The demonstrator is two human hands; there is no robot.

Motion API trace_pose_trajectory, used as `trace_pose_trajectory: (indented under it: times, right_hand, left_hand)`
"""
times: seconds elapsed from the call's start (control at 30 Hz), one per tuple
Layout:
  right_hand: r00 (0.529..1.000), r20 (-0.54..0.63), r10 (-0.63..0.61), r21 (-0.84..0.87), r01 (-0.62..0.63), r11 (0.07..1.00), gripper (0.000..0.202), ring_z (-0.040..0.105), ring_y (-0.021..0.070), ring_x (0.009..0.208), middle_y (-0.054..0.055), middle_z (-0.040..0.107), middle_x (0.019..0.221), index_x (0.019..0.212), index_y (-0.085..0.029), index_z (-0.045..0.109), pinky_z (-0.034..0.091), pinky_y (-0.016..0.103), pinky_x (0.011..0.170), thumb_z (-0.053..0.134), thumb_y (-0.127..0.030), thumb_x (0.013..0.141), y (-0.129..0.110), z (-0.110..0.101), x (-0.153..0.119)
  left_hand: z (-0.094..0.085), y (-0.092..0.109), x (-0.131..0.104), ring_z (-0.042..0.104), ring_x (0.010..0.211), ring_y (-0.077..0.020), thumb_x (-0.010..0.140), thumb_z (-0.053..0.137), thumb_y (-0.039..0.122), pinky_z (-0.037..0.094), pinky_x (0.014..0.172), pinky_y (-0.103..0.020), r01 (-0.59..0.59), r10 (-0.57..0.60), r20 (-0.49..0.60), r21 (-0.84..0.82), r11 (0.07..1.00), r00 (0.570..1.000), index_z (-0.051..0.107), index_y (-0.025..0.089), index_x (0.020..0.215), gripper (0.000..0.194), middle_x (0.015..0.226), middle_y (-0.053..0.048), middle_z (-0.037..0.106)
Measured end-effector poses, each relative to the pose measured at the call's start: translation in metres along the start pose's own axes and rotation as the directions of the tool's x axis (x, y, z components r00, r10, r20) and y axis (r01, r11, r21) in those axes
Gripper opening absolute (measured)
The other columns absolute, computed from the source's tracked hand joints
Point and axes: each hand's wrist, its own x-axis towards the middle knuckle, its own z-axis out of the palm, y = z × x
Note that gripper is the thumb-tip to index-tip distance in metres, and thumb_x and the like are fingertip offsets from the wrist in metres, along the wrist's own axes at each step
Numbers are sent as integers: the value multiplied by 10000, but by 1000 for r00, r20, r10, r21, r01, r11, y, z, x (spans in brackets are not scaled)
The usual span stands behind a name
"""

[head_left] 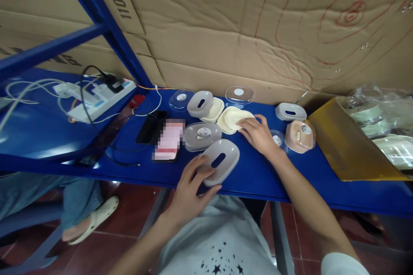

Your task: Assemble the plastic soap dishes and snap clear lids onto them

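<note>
Grey oval slotted plastic shell point(231, 157) is best steadied by the left hand point(189, 189), pinching its rim; the right hand point(258, 135) touches a smooth cream oval piece point(235, 117), grip unclear.

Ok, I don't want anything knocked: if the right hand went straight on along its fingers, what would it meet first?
The right hand would first meet the cream oval piece at its fingertips; past that, probably another cream piece, though depth is unclear.
</note>
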Motion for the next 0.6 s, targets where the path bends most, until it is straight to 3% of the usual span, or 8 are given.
trace_pose_trajectory:
  times: [0.1, 0.17, 0.27, 0.33, 0.43, 0.53, 0.6]
  right_hand:
    - [996, -82, -47, 1, 47, 999, 237, 708, 255, 1183, 95, 784, 1255, 1296, -227, 706, 362, 505, 1172, 572, -262, 1104, -24, -19, -39]
    - [992, -75, -102, 25, 104, 994, 235, 704, 244, 1194, 81, 784, 1241, 1299, -239, 706, 364, 500, 1172, 575, -237, 1104, -51, -24, -70]
    - [988, -5, -152, 118, 151, 981, 263, 695, 224, 1223, 57, 782, 1257, 1339, -242, 686, 350, 493, 1208, 558, -212, 1111, -91, -21, -104]
    - [987, 35, -154, 185, 145, 972, 303, 663, 233, 1301, 69, 757, 1332, 1404, -223, 644, 353, 496, 1231, 569, -269, 1114, -103, -18, -118]
    - [998, -16, -59, 255, 61, 965, 287, 675, 251, 1288, 73, 755, 1328, 1373, -238, 655, 413, 518, 1206, 605, -297, 1097, -94, -22, -132]
    - [975, -154, 160, 276, -113, 954, 215, 723, 255, 1176, 68, 777, 1190, 1257, -266, 698, 523, 495, 1081, 621, -207, 1066, -73, -30, -142]
    - [960, -146, 238, 277, -191, 942, 304, 686, 290, 1274, 115, 732, 1324, 1359, -263, 657, 551, 508, 1069, 653, -262, 1055, -64, -33, -144]
  left_hand:
    - [-8, 0, -1, 556, 1442, -333, 1026, 721, 335, 539, 1171, -534, -17, 13, -94, -36, 999, 995, 636, 219, 1253, 269, 1478, -136, 559]
    - [-11, -1, -1, 551, 1446, -329, 1038, 702, 361, 538, 1175, -525, -27, 22, -124, -38, 999, 992, 629, 223, 1271, 280, 1485, -140, 541]
    - [-7, -1, 4, 530, 1467, -320, 1048, 682, 339, 528, 1189, -503, -29, 25, -74, -54, 998, 997, 612, 227, 1299, 284, 1505, -141, 517]
    - [-2, -1, 9, 487, 1513, -332, 1050, 671, 302, 509, 1210, -515, -34, 35, 16, -71, 997, 999, 597, 224, 1313, 284, 1550, -147, 489]
    - [8, 0, 14, 414, 1575, -357, 1052, 663, 282, 482, 1234, -556, -56, 71, 178, -86, 995, 982, 580, 229, 1322, 287, 1608, -151, 462]
    - [14, 2, 16, 392, 1589, -370, 1042, 672, 277, 474, 1234, -578, -84, 98, 277, -62, 995, 956, 589, 228, 1314, 289, 1594, -147, 501]
    - [17, 4, 16, 374, 1595, -386, 1023, 667, 247, 462, 1232, -606, -113, 115, 315, -25, 993, 942, 601, 218, 1309, 296, 1579, -149, 523]
